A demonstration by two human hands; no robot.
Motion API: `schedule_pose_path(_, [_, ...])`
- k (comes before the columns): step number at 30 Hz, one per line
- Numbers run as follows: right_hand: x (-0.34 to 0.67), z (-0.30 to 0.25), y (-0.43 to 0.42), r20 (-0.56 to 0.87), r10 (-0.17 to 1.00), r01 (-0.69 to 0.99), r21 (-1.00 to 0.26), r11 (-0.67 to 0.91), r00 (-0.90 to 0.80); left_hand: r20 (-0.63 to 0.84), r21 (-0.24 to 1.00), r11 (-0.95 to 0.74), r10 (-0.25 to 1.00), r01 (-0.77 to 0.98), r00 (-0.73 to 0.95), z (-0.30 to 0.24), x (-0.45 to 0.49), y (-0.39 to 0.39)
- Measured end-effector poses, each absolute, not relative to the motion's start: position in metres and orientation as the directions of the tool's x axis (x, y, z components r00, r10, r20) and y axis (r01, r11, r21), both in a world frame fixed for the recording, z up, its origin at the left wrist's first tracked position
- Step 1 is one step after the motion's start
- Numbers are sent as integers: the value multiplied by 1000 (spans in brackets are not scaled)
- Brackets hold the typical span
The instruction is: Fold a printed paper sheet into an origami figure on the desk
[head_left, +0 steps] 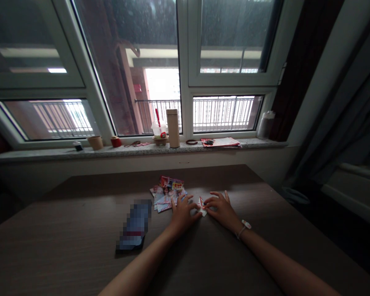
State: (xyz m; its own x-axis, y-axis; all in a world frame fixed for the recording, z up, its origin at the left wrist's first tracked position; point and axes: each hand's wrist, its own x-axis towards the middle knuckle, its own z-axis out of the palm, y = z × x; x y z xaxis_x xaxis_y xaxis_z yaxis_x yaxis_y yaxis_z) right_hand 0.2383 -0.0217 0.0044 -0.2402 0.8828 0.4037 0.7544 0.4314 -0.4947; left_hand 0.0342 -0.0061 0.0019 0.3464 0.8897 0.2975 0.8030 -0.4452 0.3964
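Note:
A small piece of folded paper [201,202], white with red and orange print, stands on the brown table between my two hands. From the left, my left hand [182,213] grips it with thumb and forefinger, the other fingers spread toward a pile of printed paper sheets [168,197]. My right hand [223,210] pinches the opposite side of the folded paper near its edge, its remaining fingers raised. Around the right wrist is a bracelet [246,224] with a white piece on it. My fingertips partly hide the paper's lower portion.
Left of my arms, a phone [135,226] with a blurred screen lies on the table [64,230]. Along the windowsill [135,151] stand a beige thermos [173,128], a drink cup [158,129], a paper cup [95,142], scissors [208,142] on red-and-white papers [225,142] and a bottle [266,125].

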Motion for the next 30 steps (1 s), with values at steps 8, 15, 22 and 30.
schedule_pose_path(8, [237, 2, -21, 435, 864, 774, -443, 452, -254, 283, 392, -431, 897, 813, 339, 4, 35, -7])
schedule_pose_path(15, [237, 1, -20, 437, 858, 774, -431, 463, -269, 253, 392, -411, 908, 823, 333, 11, 37, -10])
schedule_pose_path(22, [238, 5, -20, 404, 870, 760, -458, 460, -283, 296, 395, -436, 894, 809, 337, 5, 35, -8])
schedule_pose_path(30, [244, 10, -20, 396, 853, 752, -429, 500, -341, 307, 393, -435, 893, 810, 331, 4, 34, -9])
